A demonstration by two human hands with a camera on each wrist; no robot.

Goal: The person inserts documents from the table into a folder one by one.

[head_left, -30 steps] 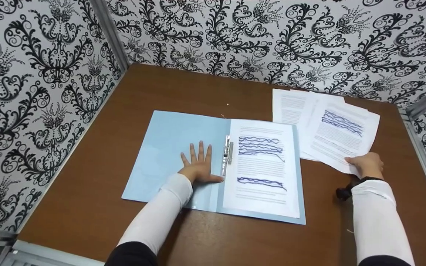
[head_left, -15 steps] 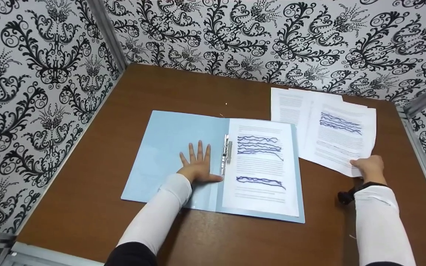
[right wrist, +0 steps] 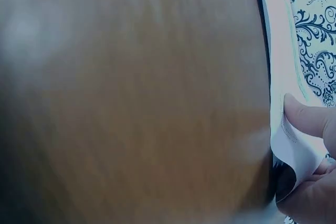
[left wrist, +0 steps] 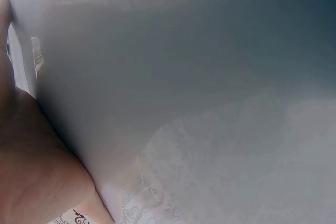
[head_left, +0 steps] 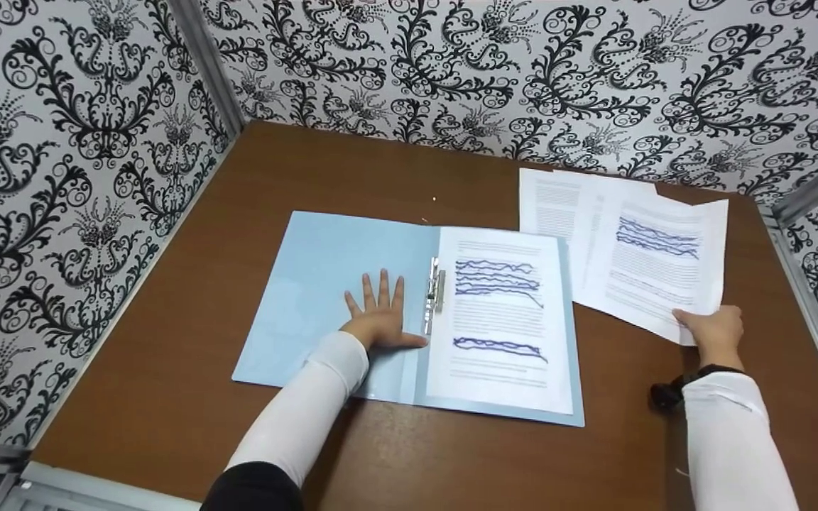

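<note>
A light blue folder (head_left: 331,262) lies open on the table, with a metal clip (head_left: 434,294) along its spine. On its right side is a printed page (head_left: 501,319) with dark blue scribbled lines. My left hand (head_left: 380,323) rests with spread fingers on the folder's left cover, its thumb pointing to the spine. At the right, my right hand (head_left: 714,333) pinches the near right corner of a scribbled sheet (head_left: 654,273). The right wrist view shows the thumb (right wrist: 310,121) on top and the sheet's corner (right wrist: 299,156) curling over the fingers below.
More printed sheets (head_left: 554,195) lie partly under the held one, beside the folder's far right corner. Patterned wall panels (head_left: 451,78) border the brown table (head_left: 167,319) at the back and left. A metal frame (head_left: 96,490) runs along the near left edge.
My right hand has shifted slightly toward me with the sheet's corner, and the sheet's far right corner now stands up a little. The left hand has stayed in place on the folder.
</note>
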